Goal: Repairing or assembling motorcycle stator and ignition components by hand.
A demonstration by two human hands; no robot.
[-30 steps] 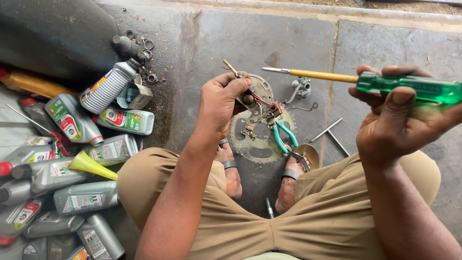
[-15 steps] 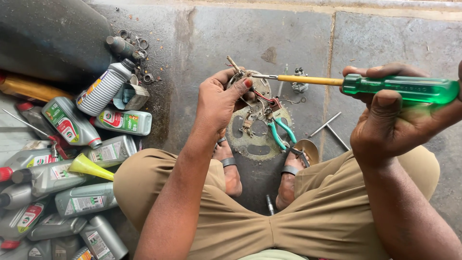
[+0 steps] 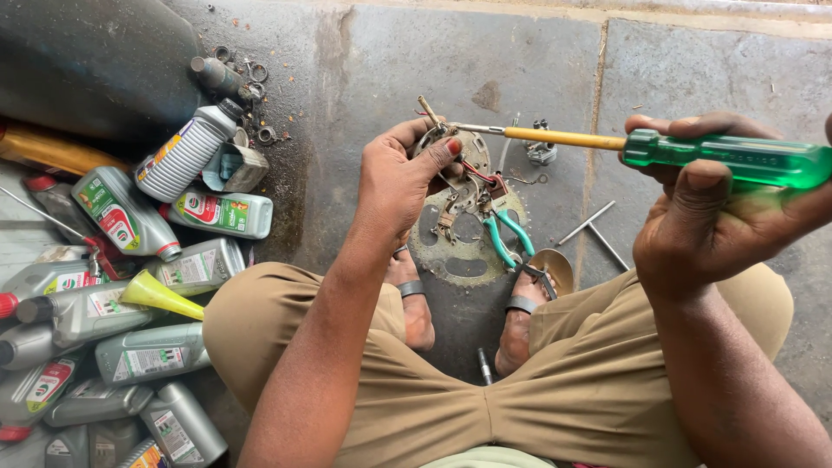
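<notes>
Screwdriver, green handle, yellow shaft

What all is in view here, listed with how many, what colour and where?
screwdriver: one, green handle, yellow shank, right hand, tip at the round part
round metal part with wires: one, grey, left hand
sprocket: one, grey, floor between the feet
pliers: one, teal handles, on the sprocket
T-shaped tool: one, metal, floor at right
oil bottles: many, grey, heaped at left
funnel: one, yellow, among the bottles
washers and rings: several, upper left floor
left hand: grip shut on the part
right hand: grip shut on the screwdriver
</notes>
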